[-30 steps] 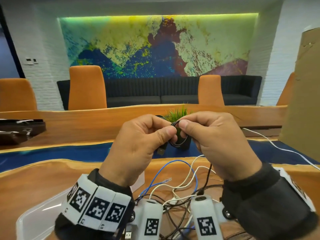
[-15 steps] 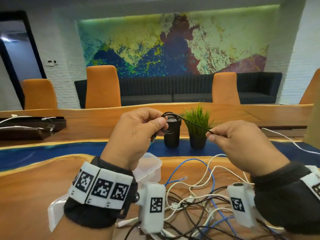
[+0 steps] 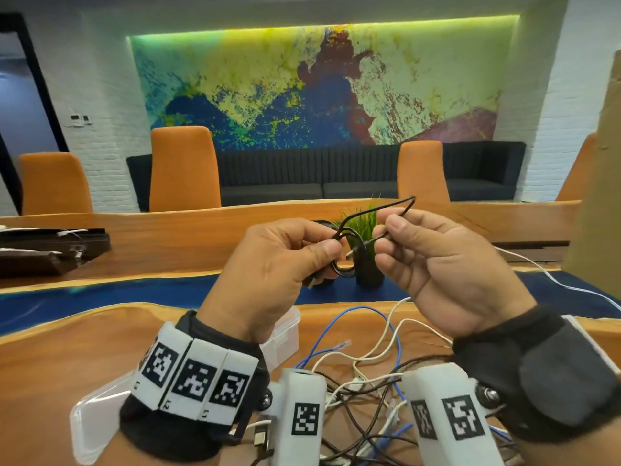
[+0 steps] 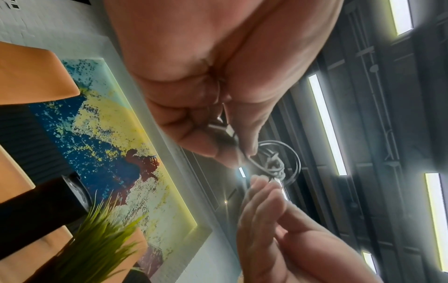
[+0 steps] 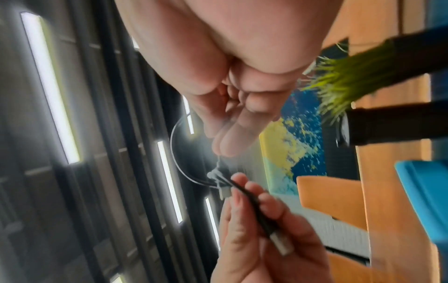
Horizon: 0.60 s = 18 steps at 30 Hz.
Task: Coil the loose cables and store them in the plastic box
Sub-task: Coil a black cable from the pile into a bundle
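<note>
A thin black cable [image 3: 343,273] is held up over the table as a small coil. My left hand [image 3: 322,250] pinches the coil between thumb and fingers. My right hand [image 3: 386,237] pinches the cable's free stretch just right of the coil, and a loop arches above both thumbs. In the left wrist view the coil [image 4: 274,163] hangs below my left hand [image 4: 227,145]. The right wrist view shows my right hand [image 5: 227,143] above the cable's metal plug [image 5: 281,243], which lies across the left fingers. The clear plastic box [image 3: 285,334] stands open below my left wrist.
A tangle of white, blue and black loose cables [image 3: 369,371] lies on the wooden table [image 3: 67,348] under my wrists. The box's clear lid [image 3: 90,425] lies at the near left. A potted grass plant [image 3: 368,264] and a dark cup stand behind my hands.
My right hand has come back in from the right toward the left hand, folding the stretched cable into a loop above the coil. The left hand keeps its hold.
</note>
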Motion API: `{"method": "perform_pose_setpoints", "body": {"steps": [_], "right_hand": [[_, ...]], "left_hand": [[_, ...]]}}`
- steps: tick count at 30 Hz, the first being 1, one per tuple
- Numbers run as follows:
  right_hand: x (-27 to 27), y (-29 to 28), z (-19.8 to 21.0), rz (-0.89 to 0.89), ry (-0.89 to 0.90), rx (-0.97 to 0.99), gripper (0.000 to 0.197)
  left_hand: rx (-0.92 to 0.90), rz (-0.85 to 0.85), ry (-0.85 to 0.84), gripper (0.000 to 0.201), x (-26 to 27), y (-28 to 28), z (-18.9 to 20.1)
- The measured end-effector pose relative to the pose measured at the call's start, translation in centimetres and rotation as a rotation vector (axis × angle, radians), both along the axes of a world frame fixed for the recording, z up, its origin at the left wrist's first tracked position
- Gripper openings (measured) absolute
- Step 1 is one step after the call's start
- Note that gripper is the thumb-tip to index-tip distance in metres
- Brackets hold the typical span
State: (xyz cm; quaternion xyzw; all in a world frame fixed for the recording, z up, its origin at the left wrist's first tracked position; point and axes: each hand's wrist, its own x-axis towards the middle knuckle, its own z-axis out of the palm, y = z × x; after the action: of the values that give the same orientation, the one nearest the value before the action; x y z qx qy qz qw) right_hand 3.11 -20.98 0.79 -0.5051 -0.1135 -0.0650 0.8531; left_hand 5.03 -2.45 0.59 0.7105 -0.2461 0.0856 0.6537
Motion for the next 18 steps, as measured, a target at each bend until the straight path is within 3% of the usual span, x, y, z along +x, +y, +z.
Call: {"method": "perform_pose_setpoints", "body": {"steps": [5,8,10,13,16,18], "right_hand": [[-0.1,1.0,-1.2,0.235,0.126,-0.042,0.014],[0.0,0.4,-1.5,0.453,0.131,-0.002,0.023],[-0.3,0.3,-1.4,0.509,0.093,-0.065,0.022],[-0.8,1.2,-1.2,0.377,0.099,-0.190,0.007],[-1.0,1.2,-0.6,0.195,0.058,-0.304,0.016],[-0.8,0.2,-0.2,-0.048,-0.013,-0.540,0.022]], "left_hand": [[-0.029,-0.014,-0.070,0.009,-0.3,-0.8,-0.2],[-0.063,0.042,-0.144,0.009,-0.2,-0.7,-0.2],[-0.057,0.069,-0.177,0.011,-0.2,-0.6,-0.1],[-0.023,0.104,-0.199,0.011,0.0,-0.6,-0.3],[0.006,0.166,-0.213,0.011,0.2,-0.1,-0.3],[-0.014,0.223,-0.187,0.014,0.4,0.7,0.1]]}}
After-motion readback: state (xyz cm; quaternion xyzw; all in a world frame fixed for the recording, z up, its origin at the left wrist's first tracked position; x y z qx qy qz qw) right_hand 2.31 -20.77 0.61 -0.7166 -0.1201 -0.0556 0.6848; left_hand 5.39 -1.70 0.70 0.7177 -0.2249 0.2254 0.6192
